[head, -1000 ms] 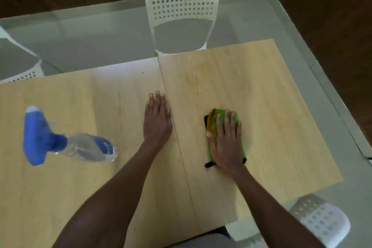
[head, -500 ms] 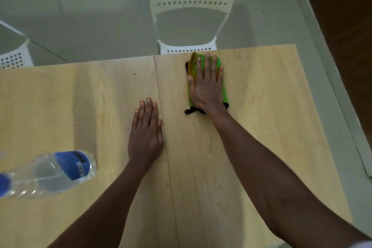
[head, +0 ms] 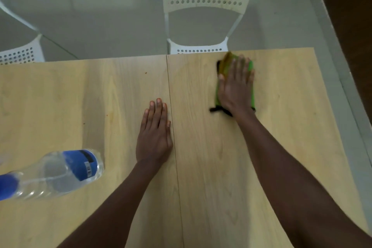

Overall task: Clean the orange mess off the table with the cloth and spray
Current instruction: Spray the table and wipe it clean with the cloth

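The cloth is lying on the right half of the surface, near its far edge, and the right hand is pressing flat on top of it. The left hand is resting flat just left of the seam running down the middle. The spray bottle is lying on its side at the near left. A chair is standing beyond the far edge, behind the cloth; another chair is sitting at the far left.
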